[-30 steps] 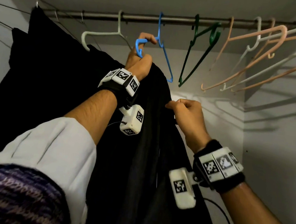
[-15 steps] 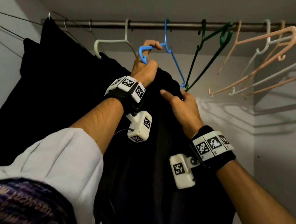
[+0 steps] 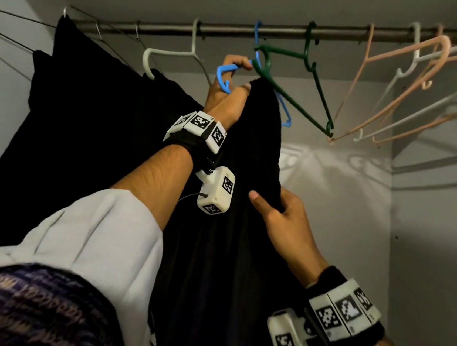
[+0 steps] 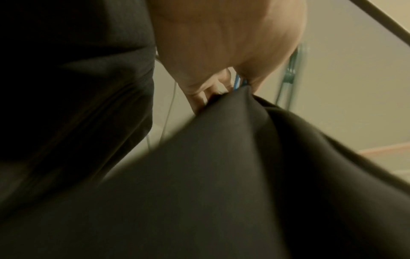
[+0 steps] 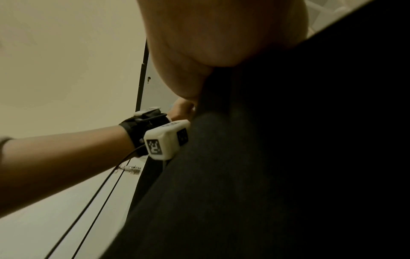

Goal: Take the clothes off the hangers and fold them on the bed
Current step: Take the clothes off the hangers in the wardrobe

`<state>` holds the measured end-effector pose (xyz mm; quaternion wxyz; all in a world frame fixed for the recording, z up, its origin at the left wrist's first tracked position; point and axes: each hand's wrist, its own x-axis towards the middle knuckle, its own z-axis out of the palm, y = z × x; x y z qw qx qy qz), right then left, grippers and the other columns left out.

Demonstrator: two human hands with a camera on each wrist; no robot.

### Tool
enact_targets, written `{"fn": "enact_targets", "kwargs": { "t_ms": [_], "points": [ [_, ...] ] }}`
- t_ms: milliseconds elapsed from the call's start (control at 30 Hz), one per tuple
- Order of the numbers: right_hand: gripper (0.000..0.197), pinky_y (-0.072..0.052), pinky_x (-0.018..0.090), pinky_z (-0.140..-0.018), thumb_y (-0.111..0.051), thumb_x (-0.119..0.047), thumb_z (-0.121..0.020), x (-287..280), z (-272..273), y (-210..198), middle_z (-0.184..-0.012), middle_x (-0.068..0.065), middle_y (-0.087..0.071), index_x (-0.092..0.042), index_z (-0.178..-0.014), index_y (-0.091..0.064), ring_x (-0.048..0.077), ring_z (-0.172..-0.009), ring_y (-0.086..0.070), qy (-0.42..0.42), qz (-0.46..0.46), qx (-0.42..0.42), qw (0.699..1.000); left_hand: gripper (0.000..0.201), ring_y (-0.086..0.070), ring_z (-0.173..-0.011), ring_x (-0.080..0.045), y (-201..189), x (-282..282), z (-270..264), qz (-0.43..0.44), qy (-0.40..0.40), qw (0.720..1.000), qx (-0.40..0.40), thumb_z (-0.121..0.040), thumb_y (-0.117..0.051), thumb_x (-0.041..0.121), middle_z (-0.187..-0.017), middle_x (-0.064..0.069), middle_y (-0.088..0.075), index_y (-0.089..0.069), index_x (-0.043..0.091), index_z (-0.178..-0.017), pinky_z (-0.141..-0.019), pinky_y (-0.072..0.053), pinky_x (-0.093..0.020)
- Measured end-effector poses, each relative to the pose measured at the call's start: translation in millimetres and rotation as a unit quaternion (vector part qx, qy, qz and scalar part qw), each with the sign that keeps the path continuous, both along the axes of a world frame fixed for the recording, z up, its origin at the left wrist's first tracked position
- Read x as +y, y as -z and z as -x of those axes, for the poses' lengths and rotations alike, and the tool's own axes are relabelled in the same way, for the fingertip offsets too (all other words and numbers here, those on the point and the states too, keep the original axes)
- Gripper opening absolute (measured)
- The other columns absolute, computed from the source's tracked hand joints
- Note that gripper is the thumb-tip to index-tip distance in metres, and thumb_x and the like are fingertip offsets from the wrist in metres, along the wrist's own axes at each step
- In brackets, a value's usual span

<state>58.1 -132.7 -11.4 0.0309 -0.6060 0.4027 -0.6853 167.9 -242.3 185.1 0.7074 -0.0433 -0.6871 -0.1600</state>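
A closet with pale walls and a metal rod (image 3: 264,31) near the ceiling. Below the rod, the left hand (image 3: 224,93) grasps a blue hanger (image 3: 225,74) carrying a black garment (image 3: 249,175). Lower down, the right hand (image 3: 281,218) pinches the garment's edge. A green hanger (image 3: 294,95) crowds the blue one; more black clothes (image 3: 85,129) hang left, bare pink hangers (image 3: 417,80) right.

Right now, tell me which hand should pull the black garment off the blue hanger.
Right. The right hand already grips the garment partway down its free edge, so it can probably drag the cloth clear. The left hand is up top, holding the hanger near its hook, best placed to steady it.
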Motion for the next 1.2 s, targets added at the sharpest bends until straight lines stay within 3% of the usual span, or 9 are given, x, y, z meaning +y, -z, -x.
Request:
{"fn": "enact_targets", "kwargs": {
  "t_ms": [67,200,300,367,500,700,767,933,1200],
  "points": [
    [0.015,-0.057,0.048,-0.097,-0.066,-0.025,-0.1,4,-5,17,-0.108,-0.011,-0.078,-0.024,-0.113,-0.075,0.011,-0.103,-0.074,0.002,-0.023,0.022,0.999,0.033,-0.047,-0.059,0.002,2,0,-2,0.0,-0.012,1.0,-0.007,-0.087,-0.05,-0.005,-0.097,-0.007,-0.057,-0.053,0.021,-0.108,-0.064,-0.041,-0.015],
    [0.013,-0.057,0.05,-0.097,-0.067,-0.02,-0.099,14,-10,37,-0.104,-0.007,-0.079,-0.022,-0.108,-0.077,0.015,-0.1,-0.075,-0.021,-0.055,-0.006,0.998,0.037,-0.052,-0.114,0.005,4,-1,-4,0.028,-0.014,0.999,-0.006,-0.077,-0.047,-0.006,-0.127,-0.007,-0.058,-0.052,0.015,-0.106,-0.101,-0.037,-0.011],
    [0.01,-0.06,0.055,-0.085,-0.07,-0.025,-0.094,20,-5,31,-0.089,0.002,-0.079,-0.016,-0.094,-0.075,0.023,-0.084,-0.076,0.006,-0.077,-0.028,0.997,0.039,-0.051,-0.087,0.01,4,-1,-4,0.025,-0.017,0.999,-0.012,-0.08,-0.046,-0.014,-0.127,-0.001,-0.057,-0.052,0.014,-0.107,-0.082,-0.04,-0.001],
    [0.029,-0.061,0.054,-0.079,-0.075,-0.044,-0.086,18,1,25,-0.084,0.002,-0.077,-0.016,-0.091,-0.072,0.023,-0.078,-0.076,0.043,-0.097,-0.027,0.994,0.041,-0.046,-0.071,0.012,4,-1,-3,0.021,-0.013,1.0,-0.013,-0.08,-0.045,-0.016,-0.12,0.007,-0.058,-0.053,0.014,-0.108,-0.071,-0.04,-0.002],
    [0.078,-0.063,0.044,-0.082,-0.077,-0.086,-0.059,7,11,8,-0.096,-0.004,-0.079,-0.023,-0.106,-0.074,0.018,-0.085,-0.077,0.07,-0.146,-0.034,0.986,0.044,-0.048,-0.062,0.024,5,3,-2,0.008,-0.011,1.0,-0.018,-0.081,-0.043,-0.018,-0.107,0.019,-0.056,-0.052,0.015,-0.108,-0.066,-0.04,-0.002],
    [0.079,-0.062,0.04,-0.071,-0.068,-0.093,-0.057,10,1,-32,-0.09,-0.008,-0.074,-0.026,-0.098,-0.065,0.014,-0.08,-0.072,0.195,-0.099,0.064,0.974,0.046,-0.047,-0.062,0.023,5,4,2,0.007,-0.021,1.0,-0.012,-0.08,-0.043,-0.019,-0.109,0.021,-0.054,-0.052,0.016,-0.109,-0.067,-0.04,-0.002],
    [0.068,-0.06,0.038,-0.07,-0.067,-0.085,-0.067,8,-4,-43,-0.09,-0.008,-0.073,-0.025,-0.1,-0.065,0.014,-0.081,-0.071,0.204,-0.094,0.089,0.97,0.045,-0.048,-0.062,0.025,5,5,3,0.013,-0.019,1.0,-0.013,-0.08,-0.042,-0.019,-0.107,0.021,-0.054,-0.051,0.015,-0.109,-0.067,-0.04,-0.001],
    [0.012,-0.041,0.031,-0.053,-0.061,-0.024,-0.087,11,-10,-43,-0.065,-0.001,-0.063,-0.014,-0.081,-0.058,0.016,-0.056,-0.059,0.171,-0.038,0.108,0.979,0.04,-0.048,-0.066,0.016,4,1,-2,0.026,-0.017,0.999,-0.011,-0.083,-0.045,-0.017,-0.102,0.018,-0.056,-0.053,0.012,-0.11,-0.068,-0.04,-0.001],
    [0.013,-0.039,0.034,-0.052,-0.053,-0.012,-0.085,17,-1,-8,-0.059,-0.002,-0.057,-0.018,-0.075,-0.058,0.017,-0.051,-0.054,0.11,-0.072,0.057,0.99,0.031,-0.042,-0.077,0.006,0,-4,-3,0.047,-0.018,0.998,-0.026,-0.09,-0.05,-0.009,-0.112,0.015,-0.058,-0.054,0.012,-0.112,-0.072,-0.041,0.0]
  ]
}}
